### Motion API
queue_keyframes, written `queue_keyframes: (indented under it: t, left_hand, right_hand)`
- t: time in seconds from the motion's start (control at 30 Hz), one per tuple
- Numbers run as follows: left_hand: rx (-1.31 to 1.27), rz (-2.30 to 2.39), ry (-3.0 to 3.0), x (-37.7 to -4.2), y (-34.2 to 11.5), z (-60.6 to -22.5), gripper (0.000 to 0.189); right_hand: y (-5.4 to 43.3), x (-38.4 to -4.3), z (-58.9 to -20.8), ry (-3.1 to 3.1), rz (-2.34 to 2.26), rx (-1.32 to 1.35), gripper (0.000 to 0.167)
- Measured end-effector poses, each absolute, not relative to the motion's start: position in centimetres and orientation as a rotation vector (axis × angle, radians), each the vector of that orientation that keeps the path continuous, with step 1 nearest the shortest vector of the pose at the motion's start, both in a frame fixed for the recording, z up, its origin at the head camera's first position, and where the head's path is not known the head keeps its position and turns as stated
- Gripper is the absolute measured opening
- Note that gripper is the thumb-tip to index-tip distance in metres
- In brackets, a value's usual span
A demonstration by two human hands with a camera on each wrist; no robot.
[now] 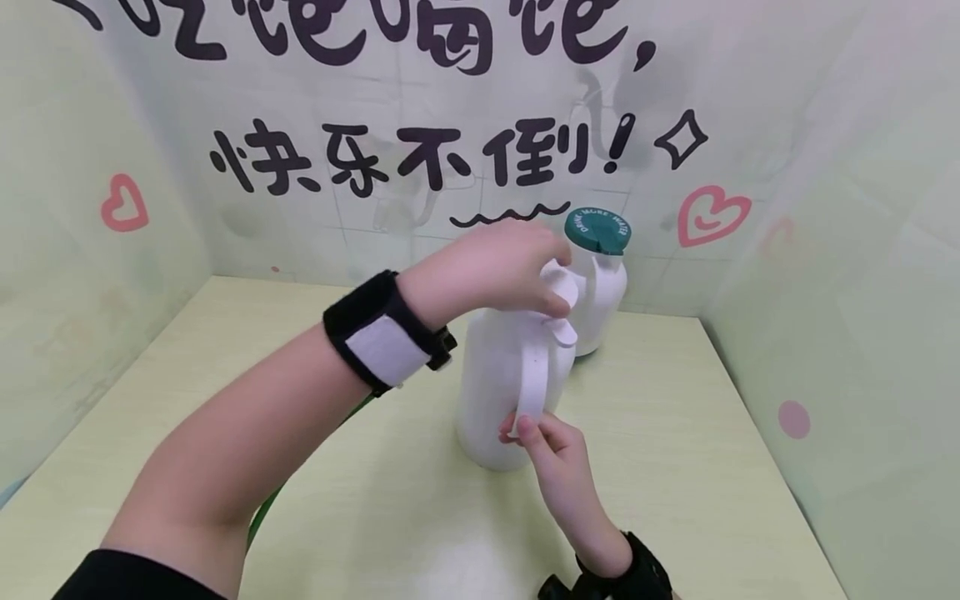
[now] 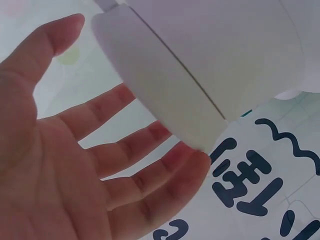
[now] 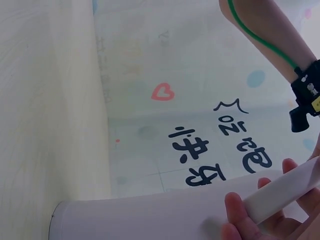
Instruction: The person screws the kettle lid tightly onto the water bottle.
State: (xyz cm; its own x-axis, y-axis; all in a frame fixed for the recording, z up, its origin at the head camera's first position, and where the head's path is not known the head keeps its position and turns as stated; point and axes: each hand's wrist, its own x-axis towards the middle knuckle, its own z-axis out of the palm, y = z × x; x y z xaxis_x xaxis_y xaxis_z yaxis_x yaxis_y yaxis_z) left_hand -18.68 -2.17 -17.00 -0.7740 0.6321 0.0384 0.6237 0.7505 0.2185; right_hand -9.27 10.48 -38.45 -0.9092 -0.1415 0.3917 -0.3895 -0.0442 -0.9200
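Note:
A white jug [image 1: 487,375] with a side handle [image 1: 533,375] stands upright on the pale table. My right hand [image 1: 555,450] pinches the handle's lower end, thumb on the near side; the right wrist view shows fingers on both sides of the white handle [image 3: 285,195]. Over the jug's top reaches my left hand [image 1: 517,267], spread about the white lid [image 1: 561,287]. In the left wrist view its fingers reach behind the lid [image 2: 155,75], while the thumb [image 2: 67,37] stands apart from it. A thin seam separates lid and body.
Just behind the white jug, to its right, stands a second white jug [image 1: 603,292] with a green lid [image 1: 597,231]. A printed curtain [image 1: 300,233] with dark lettering and hearts surrounds the back and sides of the table [image 1: 360,500]. A green cord [image 1: 270,504] runs by my left arm.

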Motion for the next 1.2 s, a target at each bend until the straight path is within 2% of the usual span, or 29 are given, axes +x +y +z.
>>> queue_keyframes:
  t: [0.17,0.33,0.73,0.97,1.2]
  left_hand:
    - [0.969,0.687,2.941,-17.2,-4.1,-17.4,0.060]
    - [0.869,1.224,2.920,-16.3,-6.4,-19.9,0.075]
    - [0.281,1.721,2.418,-18.1,-10.5,-32.3,0.073]
    - [0.333,1.727,2.259,-17.2,-10.2,-37.9,0.076]
    - [0.331,1.872,2.126,-17.1,-9.1,-40.2,0.081]
  right_hand:
    - [10.6,-9.2,-38.4,-2.056,2.070,0.562,0.020]
    - [10.5,-9.2,-38.0,-2.062,2.032,0.582,0.020]
    - [10.2,-8.9,-37.9,-2.054,2.045,0.563,0.021]
    - [10.1,-8.9,-37.8,-2.050,2.034,0.545,0.021]
    - [10.0,-9.0,-38.0,-2.054,2.036,0.529,0.021]
